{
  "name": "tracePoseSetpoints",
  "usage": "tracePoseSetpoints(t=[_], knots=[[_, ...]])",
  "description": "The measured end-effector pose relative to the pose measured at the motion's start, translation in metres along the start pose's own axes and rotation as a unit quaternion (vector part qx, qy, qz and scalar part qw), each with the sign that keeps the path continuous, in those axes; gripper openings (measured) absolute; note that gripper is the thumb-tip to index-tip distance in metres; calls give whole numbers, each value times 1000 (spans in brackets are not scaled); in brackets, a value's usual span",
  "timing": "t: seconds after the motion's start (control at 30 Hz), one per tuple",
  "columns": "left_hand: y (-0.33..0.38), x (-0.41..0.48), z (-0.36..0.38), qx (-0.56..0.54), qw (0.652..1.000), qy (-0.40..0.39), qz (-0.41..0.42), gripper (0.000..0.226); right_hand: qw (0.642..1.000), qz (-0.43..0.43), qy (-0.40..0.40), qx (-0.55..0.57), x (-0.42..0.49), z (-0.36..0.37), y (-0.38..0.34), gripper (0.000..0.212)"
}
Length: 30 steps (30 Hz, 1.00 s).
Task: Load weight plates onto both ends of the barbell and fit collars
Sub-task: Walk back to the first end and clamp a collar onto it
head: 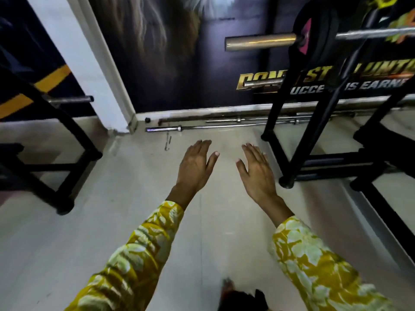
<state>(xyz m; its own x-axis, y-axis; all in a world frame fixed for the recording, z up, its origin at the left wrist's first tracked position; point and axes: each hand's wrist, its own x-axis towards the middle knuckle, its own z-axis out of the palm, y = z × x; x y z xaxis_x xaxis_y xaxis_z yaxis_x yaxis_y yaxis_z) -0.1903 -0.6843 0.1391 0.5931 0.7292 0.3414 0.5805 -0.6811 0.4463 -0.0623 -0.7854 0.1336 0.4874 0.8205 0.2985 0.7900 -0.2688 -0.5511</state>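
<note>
A barbell rests on a black rack at the upper right, its bare steel sleeve (260, 42) pointing left. A dark weight plate (318, 30) with a pink patch sits on the sleeve against the inner stop. No collar shows on the sleeve. My left hand (195, 169) and my right hand (258, 173) are stretched out, palms down, over the floor, well below and left of the sleeve. Both hands are flat, fingers apart, and hold nothing. The bar's other end is out of view.
The black rack (289, 135) stands on the floor to the right. A second black frame (74, 135) with a short steel peg stands at the left. Several spare bars (224, 126) lie along the foot of the poster wall. My foot (228, 288) shows at the bottom.
</note>
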Motion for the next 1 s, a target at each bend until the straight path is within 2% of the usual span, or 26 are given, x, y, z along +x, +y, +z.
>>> tracePoseSetpoints(t=[0.2, 0.43, 0.5, 0.63, 0.77, 0.87, 1.0], knots=[[-8, 154, 26, -23, 996, 5, 86, 48, 996, 35, 84, -23, 129, 2, 29, 48], [47, 330, 41, -90, 972, -4, 217, 49, 976, 100, 187, -49, 267, -40, 69, 48], [68, 369, 47, -104, 961, 6, 258, 54, 969, 112, 210, -61, 290, -56, 81, 49], [128, 452, 63, -150, 933, 20, 327, 46, 944, 151, 275, -102, 336, -97, 112, 50], [184, 516, 80, -173, 902, 6, 396, 48, 912, 183, 333, -153, 366, -133, 135, 46], [210, 555, 97, -184, 883, 2, 432, 48, 892, 221, 367, -141, 384, -150, 151, 47], [228, 579, 124, -141, 881, 17, 451, 50, 871, 269, 398, -103, 392, -166, 174, 47]])
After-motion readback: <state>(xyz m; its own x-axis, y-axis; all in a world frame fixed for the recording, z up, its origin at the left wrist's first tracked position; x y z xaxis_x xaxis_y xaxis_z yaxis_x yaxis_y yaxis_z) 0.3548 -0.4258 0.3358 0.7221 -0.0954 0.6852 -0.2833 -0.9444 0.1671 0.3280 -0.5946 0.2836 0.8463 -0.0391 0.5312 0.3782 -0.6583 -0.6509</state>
